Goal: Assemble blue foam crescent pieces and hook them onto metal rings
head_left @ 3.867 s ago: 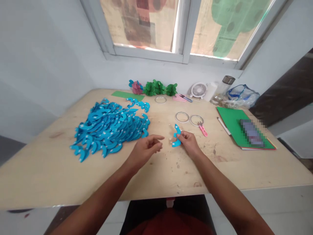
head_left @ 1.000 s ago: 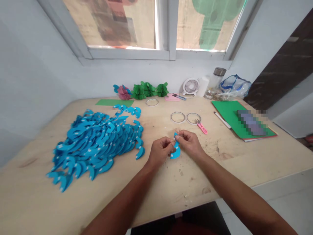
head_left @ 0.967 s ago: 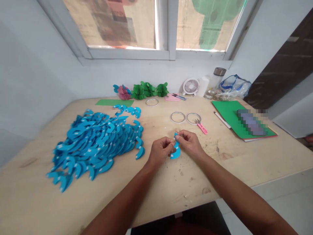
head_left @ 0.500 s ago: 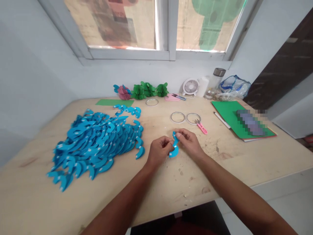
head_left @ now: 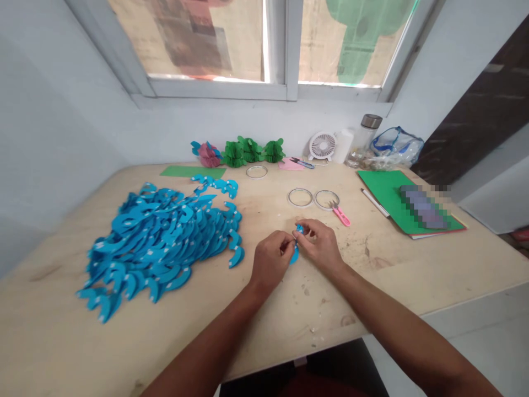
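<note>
My left hand (head_left: 273,255) and my right hand (head_left: 321,242) meet at the middle of the table, fingertips pinched together on one small blue curved paper piece (head_left: 295,256). Part of that piece shows below the fingers, and a folded bit sticks up by my right fingertips. The rest of it is hidden by the fingers. To the left lies a large heap of similar blue paper pieces (head_left: 161,231) with small white patches. Pink thread snips (head_left: 341,215) lie beyond my right hand, touching one of two rings of tape (head_left: 301,197).
Along the wall stand green paper shapes (head_left: 249,151), a pink and blue one (head_left: 208,154), a white fan (head_left: 323,146) and a bottle (head_left: 366,138). Green sheets (head_left: 388,193) with a blurred object and a pen (head_left: 374,202) lie at the right.
My hands have drawn closer together, and my left hand has shifted slightly right, covering more of the blue piece. The heap looks the same.
</note>
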Available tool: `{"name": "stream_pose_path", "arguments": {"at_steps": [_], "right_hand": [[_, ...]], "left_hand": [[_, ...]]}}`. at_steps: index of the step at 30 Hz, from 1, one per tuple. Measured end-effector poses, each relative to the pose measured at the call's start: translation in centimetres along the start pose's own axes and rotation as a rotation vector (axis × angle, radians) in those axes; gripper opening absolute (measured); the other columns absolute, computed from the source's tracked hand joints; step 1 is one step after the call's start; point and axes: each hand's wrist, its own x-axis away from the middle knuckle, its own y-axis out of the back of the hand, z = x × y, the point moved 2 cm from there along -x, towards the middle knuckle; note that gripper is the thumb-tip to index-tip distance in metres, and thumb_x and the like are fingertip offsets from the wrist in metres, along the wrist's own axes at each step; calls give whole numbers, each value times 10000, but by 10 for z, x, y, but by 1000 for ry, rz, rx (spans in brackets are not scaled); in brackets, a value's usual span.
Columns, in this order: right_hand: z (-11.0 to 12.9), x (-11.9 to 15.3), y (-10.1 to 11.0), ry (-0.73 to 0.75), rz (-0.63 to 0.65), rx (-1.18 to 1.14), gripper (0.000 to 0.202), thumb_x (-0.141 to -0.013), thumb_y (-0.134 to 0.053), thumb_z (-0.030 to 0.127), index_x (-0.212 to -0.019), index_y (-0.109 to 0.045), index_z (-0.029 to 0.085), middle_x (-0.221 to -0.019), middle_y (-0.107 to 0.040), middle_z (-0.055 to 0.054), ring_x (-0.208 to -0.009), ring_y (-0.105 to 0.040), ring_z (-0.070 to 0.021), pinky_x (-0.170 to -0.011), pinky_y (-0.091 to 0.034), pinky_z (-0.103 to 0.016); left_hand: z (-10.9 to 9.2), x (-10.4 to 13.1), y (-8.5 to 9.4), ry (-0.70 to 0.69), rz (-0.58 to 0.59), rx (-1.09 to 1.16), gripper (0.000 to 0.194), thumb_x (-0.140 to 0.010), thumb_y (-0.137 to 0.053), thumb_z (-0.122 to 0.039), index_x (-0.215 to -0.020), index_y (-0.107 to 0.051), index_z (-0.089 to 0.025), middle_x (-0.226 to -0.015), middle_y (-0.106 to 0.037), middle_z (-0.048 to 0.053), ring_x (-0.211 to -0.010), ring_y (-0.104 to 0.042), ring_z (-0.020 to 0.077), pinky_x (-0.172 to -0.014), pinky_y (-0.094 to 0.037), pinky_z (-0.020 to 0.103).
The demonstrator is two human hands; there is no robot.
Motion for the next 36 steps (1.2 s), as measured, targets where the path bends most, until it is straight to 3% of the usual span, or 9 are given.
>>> {"name": "stream_pose_path", "arguments": {"at_steps": [8, 19, 25, 36], "right_hand": [[3, 1, 0, 47, -44, -2, 172, -760, -571, 248, -896, -657, 188, -772, -663, -36, -682, -567, -157, -661, -450, -286], [5, -2, 4, -89, -1, -161, 269, -761, -579, 293, -1000, -626, 177, -823, -658, -40, -712, -574, -151, -656, -442, -269], [12, -4, 10, -85, -19, -206, 123, -754, -551, 222, -839, -622, 169, -789, -648, -36, -690, -562, -145, -648, -426, -266], [14, -5, 11, -84, -26, -241, 101, -735, -549, 190, -810, -617, 184, -743, -636, -13, -659, -552, -138, -638, -432, -263]], "left_hand": [[-1, 1, -1, -28, -22, -9, 142, -762, -487, -160, -676, -598, -179, -651, -622, 0, -585, -544, 121, -590, -407, 237], [3, -1, 0, 37, -44, 71, 129, -746, -515, -195, -661, -608, -170, -621, -620, -6, -560, -542, 112, -554, -406, 220], [3, -1, 0, 102, -50, 146, 121, -728, -542, -203, -631, -605, -166, -580, -610, -19, -536, -541, 104, -516, -400, 201], [0, 0, -1, 126, -10, 262, 109, -709, -539, -180, -649, -628, -164, -586, -621, -14, -526, -540, 99, -506, -413, 193]]}}
